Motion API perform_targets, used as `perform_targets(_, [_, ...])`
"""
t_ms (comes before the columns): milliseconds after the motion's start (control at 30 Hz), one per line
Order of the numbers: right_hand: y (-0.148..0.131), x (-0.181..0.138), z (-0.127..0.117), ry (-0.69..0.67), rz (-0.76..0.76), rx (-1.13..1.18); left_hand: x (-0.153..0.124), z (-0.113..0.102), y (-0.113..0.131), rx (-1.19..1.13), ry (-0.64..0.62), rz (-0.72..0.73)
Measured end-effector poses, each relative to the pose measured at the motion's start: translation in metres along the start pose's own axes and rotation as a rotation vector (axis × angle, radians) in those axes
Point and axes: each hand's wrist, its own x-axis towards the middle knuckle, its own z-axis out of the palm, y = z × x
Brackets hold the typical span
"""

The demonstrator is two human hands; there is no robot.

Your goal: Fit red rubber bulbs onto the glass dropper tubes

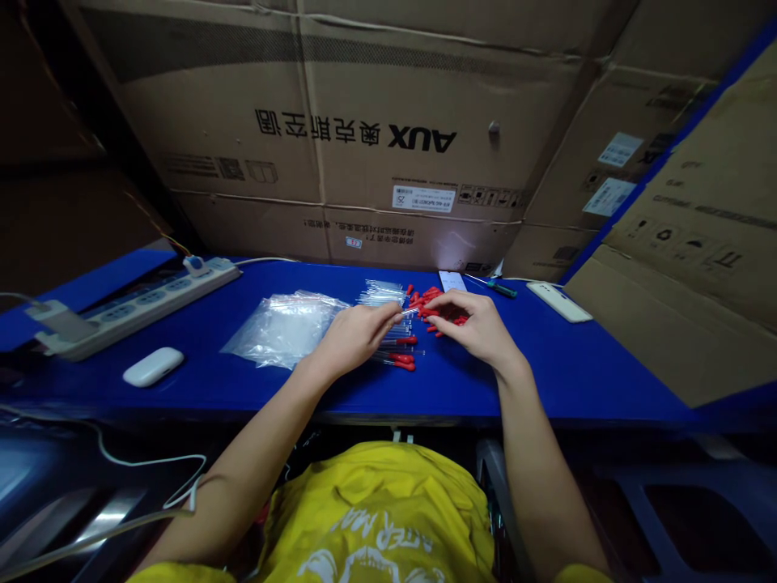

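My left hand [358,336] pinches a thin clear glass dropper tube [411,311] between thumb and fingers, its end pointing right. Facing it, my right hand [482,324] has thumb and forefinger curled around a red rubber bulb [423,312], close to the tube's end; whether the two touch is too small to tell. A pile of loose red bulbs [433,292] lies just behind and under my right fingers. Beyond my left hand is a bundle of clear glass tubes [382,291]. Several droppers with red bulbs [403,361] lie in front, below my left fingertips.
Clear plastic bags [285,328] lie left of my left hand. A power strip [146,308] and a white earbud case [153,367] are farther left. At the back right are a screwdriver [501,287] and a white phone [558,300]. Cardboard boxes [364,170] wall the blue table [546,372].
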Motion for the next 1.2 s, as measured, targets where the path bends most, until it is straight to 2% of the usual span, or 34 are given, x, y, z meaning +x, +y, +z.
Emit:
perform_targets(500, [-0.007,0.000,0.011,0.054,0.028,0.052,0.001,-0.002,-0.002,-0.095,0.066,0.020])
perform_targets(867, [-0.007,0.001,0.025,0.169,0.095,0.239,0.000,-0.005,-0.001,-0.175,0.114,0.054])
perform_targets(1200, [-0.010,0.002,0.032,0.180,0.140,0.447,0.000,-0.006,-0.001,-0.183,0.136,0.092])
